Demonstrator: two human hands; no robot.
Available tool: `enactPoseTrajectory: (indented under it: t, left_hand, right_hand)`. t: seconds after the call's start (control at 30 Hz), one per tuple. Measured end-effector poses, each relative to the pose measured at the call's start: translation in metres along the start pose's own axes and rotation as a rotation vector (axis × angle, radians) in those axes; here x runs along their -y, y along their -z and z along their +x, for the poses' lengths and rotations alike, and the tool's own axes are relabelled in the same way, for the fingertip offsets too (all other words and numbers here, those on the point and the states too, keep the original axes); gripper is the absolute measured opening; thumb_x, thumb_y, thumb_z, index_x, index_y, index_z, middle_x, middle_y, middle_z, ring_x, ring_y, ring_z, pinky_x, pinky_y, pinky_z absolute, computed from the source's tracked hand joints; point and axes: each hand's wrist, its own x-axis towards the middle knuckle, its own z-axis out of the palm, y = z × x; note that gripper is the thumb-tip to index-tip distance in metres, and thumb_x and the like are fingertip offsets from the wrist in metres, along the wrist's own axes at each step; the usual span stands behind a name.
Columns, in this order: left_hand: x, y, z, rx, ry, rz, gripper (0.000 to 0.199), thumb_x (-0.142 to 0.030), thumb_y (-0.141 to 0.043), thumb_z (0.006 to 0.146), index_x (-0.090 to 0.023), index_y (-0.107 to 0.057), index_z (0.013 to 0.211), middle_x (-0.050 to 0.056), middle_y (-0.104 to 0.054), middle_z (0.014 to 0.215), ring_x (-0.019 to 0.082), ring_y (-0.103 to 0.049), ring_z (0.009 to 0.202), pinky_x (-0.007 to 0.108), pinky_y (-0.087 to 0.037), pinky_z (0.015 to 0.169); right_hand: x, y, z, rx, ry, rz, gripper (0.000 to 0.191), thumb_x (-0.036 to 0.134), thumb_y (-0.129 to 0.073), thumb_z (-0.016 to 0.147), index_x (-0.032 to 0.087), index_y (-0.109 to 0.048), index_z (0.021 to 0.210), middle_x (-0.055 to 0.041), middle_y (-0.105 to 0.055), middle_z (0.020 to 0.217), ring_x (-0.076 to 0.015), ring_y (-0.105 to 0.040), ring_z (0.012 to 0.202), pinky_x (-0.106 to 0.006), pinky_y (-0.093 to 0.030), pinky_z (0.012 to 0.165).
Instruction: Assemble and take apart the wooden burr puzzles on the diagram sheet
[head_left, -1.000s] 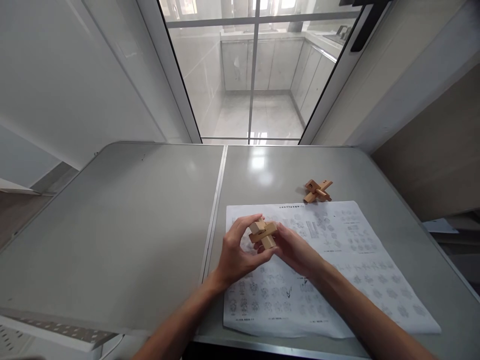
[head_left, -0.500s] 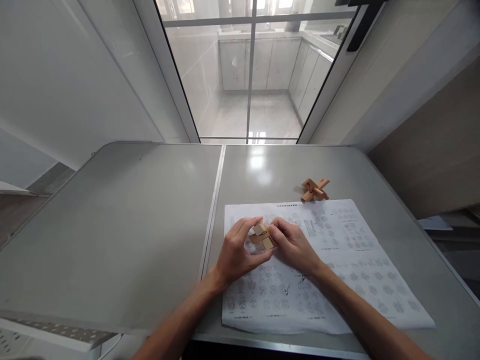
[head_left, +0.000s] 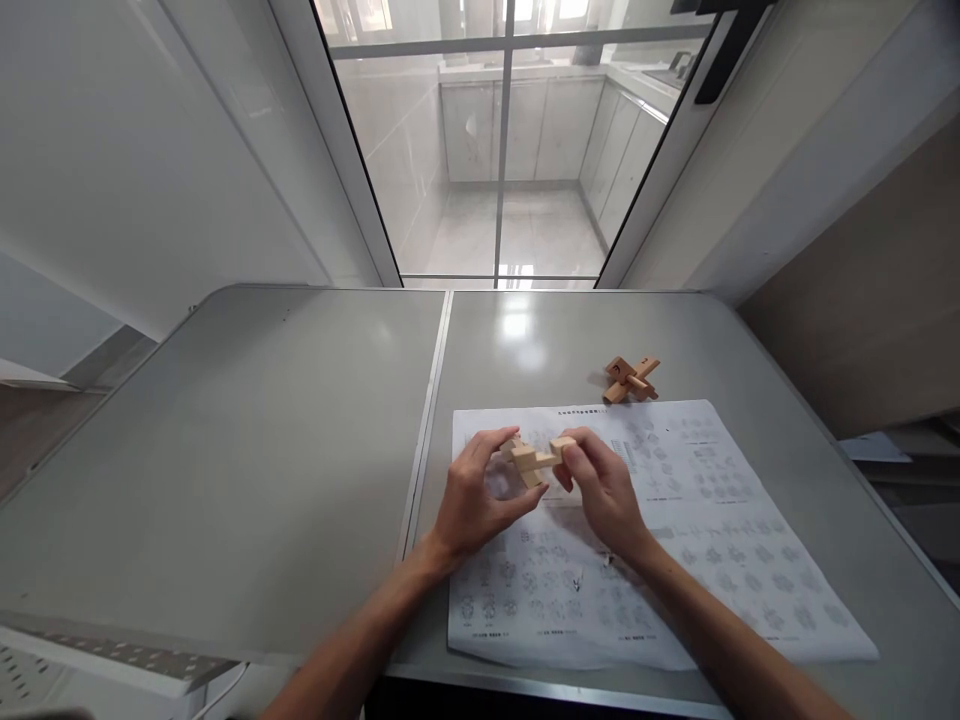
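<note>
Over the near-left part of the printed sheet [head_left: 697,575], the left hand [head_left: 480,500] holds a pale wooden burr puzzle [head_left: 527,460], its grip narrowed around it between thumb and fingertips. The right hand [head_left: 606,490] pinches a pale notched piece [head_left: 562,447] on the puzzle's right side, thumb against fingers; the piece reaches leftward to the puzzle (how far it sits inside, I cannot tell).

The sheet's left edge runs just right of the metal seam [head_left: 428,410] across the surface [head_left: 262,430], and its near edge lies close to the surface's near rim. Right at the sheet's far edge rests a darker wooden puzzle [head_left: 631,380], well apart from both hands. The broadest room for moving is left of the seam, out to the rounded far-left corner; the right margin is narrower. The surface's far edge stands before a glass door [head_left: 517,150].
</note>
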Motion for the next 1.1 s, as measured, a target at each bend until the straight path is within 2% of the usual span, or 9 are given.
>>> enactPoseTrajectory:
  t: [0.13,0.3,0.47,0.6,0.7,0.93,1.1]
  left_hand:
    - [-0.001,0.000,0.001,-0.023,-0.001,-0.028,0.062,-0.026,-0.087,0.080,-0.025,-0.059,0.135,0.007,-0.071,0.121,0.023,-0.073,0.105,0.038,-0.062,0.092]
    - [-0.001,0.004,0.002,-0.041,0.004,-0.009,0.062,-0.028,-0.086,0.082,-0.026,-0.059,0.137,0.008,-0.070,0.122,0.023,-0.070,0.104,0.040,-0.060,0.094]
    - [-0.002,0.006,0.001,-0.038,0.010,-0.010,0.067,-0.031,-0.087,0.083,-0.027,-0.056,0.141,0.007,-0.070,0.120,0.021,-0.068,0.097,0.038,-0.060,0.090]
    - [-0.001,0.004,-0.001,-0.060,0.005,-0.012,0.065,-0.034,-0.092,0.077,-0.026,-0.056,0.130,0.006,-0.072,0.118,0.022,-0.070,0.097,0.039,-0.059,0.089]
    - [0.000,0.003,-0.001,-0.059,-0.026,-0.006,0.062,-0.033,-0.092,0.077,-0.026,-0.057,0.127,0.006,-0.073,0.117,0.022,-0.070,0.097,0.039,-0.059,0.089]
    - [-0.001,0.005,-0.001,-0.059,-0.025,0.032,0.062,-0.035,-0.092,0.078,-0.027,-0.059,0.130,0.005,-0.071,0.113,0.022,-0.068,0.095,0.041,-0.058,0.091]
    - [-0.002,0.006,0.000,-0.051,-0.037,0.056,0.065,-0.033,-0.093,0.078,-0.028,-0.060,0.133,0.006,-0.070,0.114,0.023,-0.067,0.096,0.041,-0.057,0.092]
  right_hand:
    - [-0.014,0.006,0.008,-0.142,-0.136,-0.019,0.038,0.053,-0.050,0.109,0.024,-0.054,0.085,0.0036,-0.049,0.069,-0.0162,-0.045,0.061,-0.030,-0.041,0.061]
    - [-0.019,0.007,0.013,-0.143,-0.197,-0.133,0.034,0.053,-0.056,0.106,0.022,-0.064,0.095,0.0011,-0.056,0.075,-0.0183,-0.050,0.067,-0.031,-0.043,0.063]
    - [-0.020,0.005,0.011,-0.051,-0.142,-0.224,0.027,0.046,-0.056,0.106,0.021,-0.066,0.100,-0.0035,-0.069,0.089,-0.0204,-0.060,0.075,-0.033,-0.047,0.069]
    - [-0.023,0.004,0.009,0.001,-0.116,-0.310,0.021,0.042,-0.057,0.105,0.021,-0.063,0.104,-0.0034,-0.070,0.090,-0.0199,-0.061,0.071,-0.034,-0.047,0.067]
    - [-0.024,0.003,0.010,0.023,-0.071,-0.357,0.020,0.039,-0.055,0.106,0.022,-0.064,0.104,-0.0038,-0.068,0.089,-0.0203,-0.059,0.071,-0.035,-0.047,0.068]
    - [-0.031,0.001,0.008,0.101,0.088,-0.474,0.014,0.033,-0.057,0.105,0.023,-0.066,0.110,-0.0117,-0.064,0.110,-0.0296,-0.062,0.103,-0.045,-0.052,0.090]
    - [-0.031,0.001,0.008,0.115,0.110,-0.489,0.013,0.033,-0.060,0.104,0.024,-0.066,0.111,-0.0124,-0.063,0.114,-0.0307,-0.061,0.106,-0.047,-0.052,0.094]
